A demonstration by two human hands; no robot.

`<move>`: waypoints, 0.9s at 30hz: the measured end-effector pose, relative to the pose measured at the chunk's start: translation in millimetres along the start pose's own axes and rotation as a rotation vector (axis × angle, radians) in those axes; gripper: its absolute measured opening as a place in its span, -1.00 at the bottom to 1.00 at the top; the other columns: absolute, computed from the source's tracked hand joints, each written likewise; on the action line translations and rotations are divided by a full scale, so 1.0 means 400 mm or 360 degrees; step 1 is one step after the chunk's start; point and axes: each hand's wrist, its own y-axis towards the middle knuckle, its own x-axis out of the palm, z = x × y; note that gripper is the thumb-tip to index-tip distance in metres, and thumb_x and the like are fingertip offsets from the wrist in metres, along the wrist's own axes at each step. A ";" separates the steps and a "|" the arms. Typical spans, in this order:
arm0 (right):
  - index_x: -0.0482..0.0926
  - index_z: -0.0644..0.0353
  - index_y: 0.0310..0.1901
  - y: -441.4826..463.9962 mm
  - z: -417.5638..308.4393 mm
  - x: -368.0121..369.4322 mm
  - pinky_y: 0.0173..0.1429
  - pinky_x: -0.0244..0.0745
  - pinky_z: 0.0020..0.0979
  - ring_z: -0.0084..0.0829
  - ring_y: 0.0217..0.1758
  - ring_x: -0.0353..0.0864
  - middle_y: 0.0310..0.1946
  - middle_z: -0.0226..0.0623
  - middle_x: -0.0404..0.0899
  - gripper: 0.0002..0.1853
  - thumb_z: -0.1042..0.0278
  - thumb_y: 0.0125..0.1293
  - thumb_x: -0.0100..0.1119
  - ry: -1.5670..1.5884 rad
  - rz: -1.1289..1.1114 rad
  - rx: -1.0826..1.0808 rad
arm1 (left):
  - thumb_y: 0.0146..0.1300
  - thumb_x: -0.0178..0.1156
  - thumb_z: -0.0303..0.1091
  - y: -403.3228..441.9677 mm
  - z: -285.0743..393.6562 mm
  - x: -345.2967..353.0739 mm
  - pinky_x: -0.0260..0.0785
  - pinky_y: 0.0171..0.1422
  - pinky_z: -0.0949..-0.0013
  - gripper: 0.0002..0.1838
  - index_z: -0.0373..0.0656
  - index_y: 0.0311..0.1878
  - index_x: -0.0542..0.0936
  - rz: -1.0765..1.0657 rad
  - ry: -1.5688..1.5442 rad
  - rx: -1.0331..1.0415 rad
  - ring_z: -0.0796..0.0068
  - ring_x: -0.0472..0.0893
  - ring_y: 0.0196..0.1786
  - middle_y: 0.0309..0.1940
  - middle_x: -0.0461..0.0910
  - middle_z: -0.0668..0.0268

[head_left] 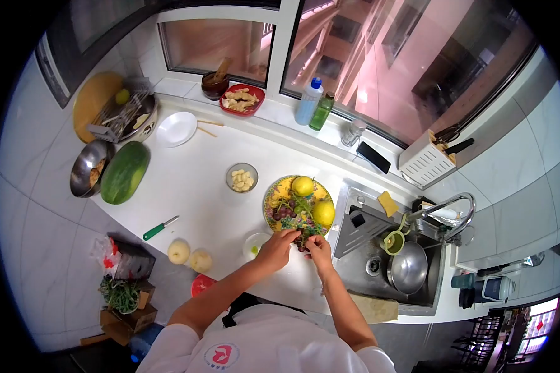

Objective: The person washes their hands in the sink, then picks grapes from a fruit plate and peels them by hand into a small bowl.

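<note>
My left hand (275, 250) and my right hand (319, 252) meet at the near edge of a patterned yellow plate (271, 198). Between their closed fingertips is a small bunch of dark red grapes (302, 241). More grapes (284, 210) lie on the plate, beside two yellow fruits (302, 186) that look like lemons or pears. Just behind my left hand stands a small pale bowl (250, 239) with something green inside, partly hidden by that hand. Farther back is a glass bowl of peeled garlic cloves (242, 180).
To the left are a watermelon (126, 173), a green-handled knife (160, 228) and two peeled round fruits (179, 252). A white plate (177, 129) lies behind. On the right, the sink (354, 271) holds a metal bowl (407, 268) under the faucet (466, 202).
</note>
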 end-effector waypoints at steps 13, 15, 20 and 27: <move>0.48 0.17 -0.29 0.051 -0.023 -0.015 -0.39 0.45 -0.59 -0.64 -0.40 0.54 -0.42 -0.45 0.56 -0.92 0.38 0.25 0.14 -0.0098 -0.0089 -0.0123 | 0.10 0.25 -0.44 0.090 -0.090 0.064 0.45 -0.08 0.24 -0.80 -0.08 -0.16 0.64 -0.0119 -0.0062 0.0017 0.19 0.58 -0.16 -0.17 0.59 0.32; 0.48 0.18 -0.30 0.052 -0.029 -0.017 -0.40 0.46 -0.59 -0.64 -0.41 0.54 -0.42 -0.45 0.56 -0.91 0.39 0.24 0.14 -0.0089 -0.0105 -0.0128 | 0.10 0.26 -0.42 0.092 -0.091 0.066 0.46 -0.12 0.25 -0.83 -0.10 -0.19 0.65 -0.0063 -0.0094 0.0036 0.19 0.59 -0.21 -0.21 0.60 0.31; 0.50 0.23 -0.33 0.043 -0.068 -0.031 -0.44 0.49 -0.61 -0.63 -0.43 0.56 -0.46 -0.43 0.55 -0.88 0.37 0.22 0.18 -0.0289 -0.0163 -0.0098 | 0.11 0.27 -0.38 0.106 -0.091 0.053 0.45 -0.18 0.23 -0.88 -0.12 -0.26 0.63 -0.0043 0.0029 0.0199 0.18 0.59 -0.23 -0.25 0.59 0.31; 0.53 0.25 -0.41 0.031 -0.081 -0.042 -0.44 0.48 -0.45 -0.54 -0.50 0.57 -0.53 -0.27 0.57 -0.81 0.30 0.13 0.25 -0.1058 0.0075 -0.0460 | 0.16 0.20 -0.40 0.114 -0.068 0.055 0.44 -0.22 0.18 -0.92 -0.11 -0.27 0.57 -0.0097 0.0106 0.0276 0.18 0.58 -0.25 -0.31 0.55 0.32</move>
